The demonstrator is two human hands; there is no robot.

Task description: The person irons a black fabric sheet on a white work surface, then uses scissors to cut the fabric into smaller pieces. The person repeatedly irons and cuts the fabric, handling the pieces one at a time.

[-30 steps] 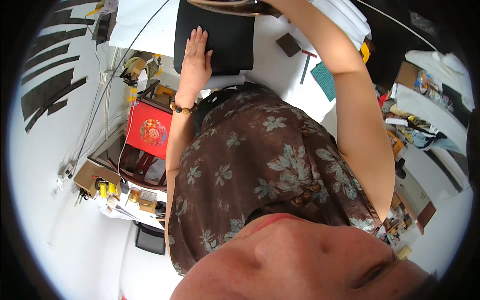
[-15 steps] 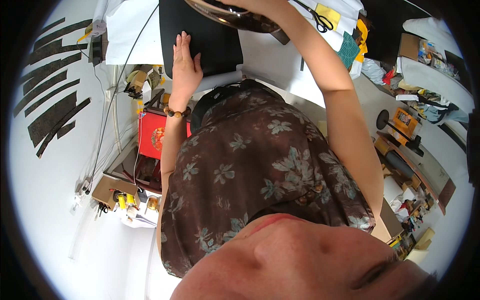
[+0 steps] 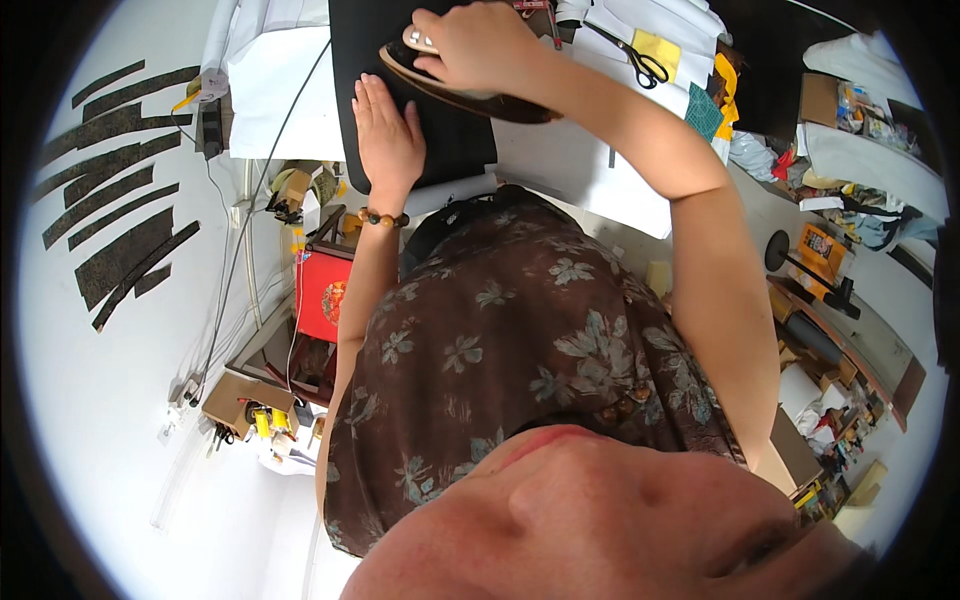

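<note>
Right hand (image 3: 480, 45) clamped over iron (image 3: 450, 80) on black fabric (image 3: 440, 140), left hand (image 3: 388, 135) spread flat just beside the soleplate — a drift leftward risks burnt fingertips.

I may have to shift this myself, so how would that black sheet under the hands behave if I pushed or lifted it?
The black sheet lies flat, so it probably flops when lifted. The left hand presses it, which suggests it slides on the white table. It looks thin and likely light.
</note>
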